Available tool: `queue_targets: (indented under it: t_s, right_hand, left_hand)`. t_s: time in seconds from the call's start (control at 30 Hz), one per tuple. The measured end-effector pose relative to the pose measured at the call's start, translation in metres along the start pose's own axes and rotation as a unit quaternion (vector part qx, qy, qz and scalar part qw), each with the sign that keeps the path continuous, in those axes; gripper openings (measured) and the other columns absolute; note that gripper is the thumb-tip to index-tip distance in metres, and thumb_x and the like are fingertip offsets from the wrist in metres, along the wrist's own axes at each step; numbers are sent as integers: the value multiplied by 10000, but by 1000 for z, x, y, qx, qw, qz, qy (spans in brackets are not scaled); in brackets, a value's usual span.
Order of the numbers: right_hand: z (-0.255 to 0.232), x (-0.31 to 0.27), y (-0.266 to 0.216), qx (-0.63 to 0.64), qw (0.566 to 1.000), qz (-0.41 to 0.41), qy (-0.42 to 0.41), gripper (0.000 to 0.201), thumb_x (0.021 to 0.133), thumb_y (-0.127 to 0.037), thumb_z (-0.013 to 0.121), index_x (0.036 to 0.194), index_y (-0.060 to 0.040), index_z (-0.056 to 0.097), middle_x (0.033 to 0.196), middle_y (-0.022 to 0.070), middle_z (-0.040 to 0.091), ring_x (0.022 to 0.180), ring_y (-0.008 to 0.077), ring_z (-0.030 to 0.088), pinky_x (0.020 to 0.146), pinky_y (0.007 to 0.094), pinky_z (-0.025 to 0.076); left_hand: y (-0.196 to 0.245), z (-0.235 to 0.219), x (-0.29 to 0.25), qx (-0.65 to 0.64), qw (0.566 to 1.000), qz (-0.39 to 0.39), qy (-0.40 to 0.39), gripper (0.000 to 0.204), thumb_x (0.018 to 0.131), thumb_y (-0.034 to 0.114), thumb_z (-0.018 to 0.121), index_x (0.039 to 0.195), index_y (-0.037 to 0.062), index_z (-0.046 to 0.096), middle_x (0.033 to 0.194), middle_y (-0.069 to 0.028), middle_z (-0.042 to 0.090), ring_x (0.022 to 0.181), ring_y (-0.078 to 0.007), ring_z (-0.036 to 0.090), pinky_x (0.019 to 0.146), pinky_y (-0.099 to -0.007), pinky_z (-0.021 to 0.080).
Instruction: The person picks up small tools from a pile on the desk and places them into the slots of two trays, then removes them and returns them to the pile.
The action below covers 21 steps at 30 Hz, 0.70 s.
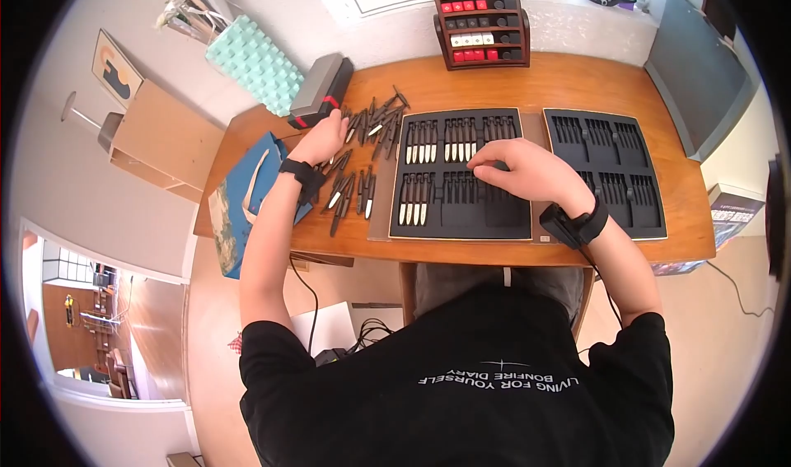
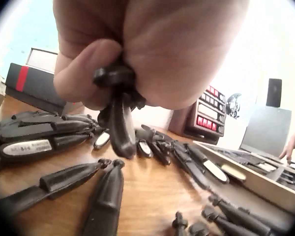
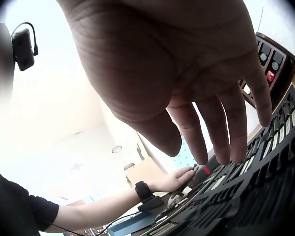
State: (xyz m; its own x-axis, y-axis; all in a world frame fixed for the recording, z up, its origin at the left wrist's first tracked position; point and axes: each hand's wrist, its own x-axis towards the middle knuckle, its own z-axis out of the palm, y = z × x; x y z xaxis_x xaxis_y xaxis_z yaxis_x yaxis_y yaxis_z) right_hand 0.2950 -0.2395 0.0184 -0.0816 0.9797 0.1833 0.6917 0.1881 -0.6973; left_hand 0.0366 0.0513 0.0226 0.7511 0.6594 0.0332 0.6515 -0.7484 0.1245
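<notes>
My left hand point(image 1: 324, 140) is over the loose pile at the table's left. In the left wrist view its curled fingers hold a slim dark piece point(image 2: 122, 125) with a knobbed end, hanging above the wood. Similar dark pieces point(image 2: 78, 177), some with pale oval labels, lie scattered below it. My right hand point(image 1: 527, 169) hovers over the left black slotted tray point(image 1: 465, 214), its fingers extended and slightly bent, nothing in them. Rows of pieces point(image 1: 422, 142), many with pale labels showing, sit in that tray's slots, mostly along the far side and near left.
A second black slotted tray point(image 1: 606, 156) lies to the right. A dark box with a red band point(image 1: 321, 92) and a blue bag point(image 1: 257, 179) stand at the left. At the back is a wooden rack point(image 1: 482, 29) of small red, white and black items, with a dark panel point(image 1: 700, 72) at right.
</notes>
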Motion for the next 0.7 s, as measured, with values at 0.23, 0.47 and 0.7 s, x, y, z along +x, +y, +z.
queue_targets:
  t_s: [0.23,0.47,0.7]
  right_hand:
    - [0,8,-4,-6,1000,10,-5,219,891,-176,603,1016,-7,667,953,134,678,903,282,643,804,349,503]
    - [17,33,4,123,988,-9,96,272,893,-174,609,1084,17,635,921,135,691,810,202,657,746,308,512]
    - [16,60,-13,308,930,65,189,307,914,-219,629,1092,31,618,872,32,664,694,71,595,633,213,487]
  left_hand:
    - [-6,-7,20,-248,947,50,200,388,1016,356,387,841,18,463,661,-112,535,585,-267,536,583,-375,453]
    - [96,-10,-4,-683,724,91,-22,308,1025,362,372,929,90,480,678,15,457,500,-65,358,410,-209,305]
    - [137,18,-6,-602,785,142,-19,345,1022,385,390,892,85,500,645,14,502,541,-46,447,500,-184,372]
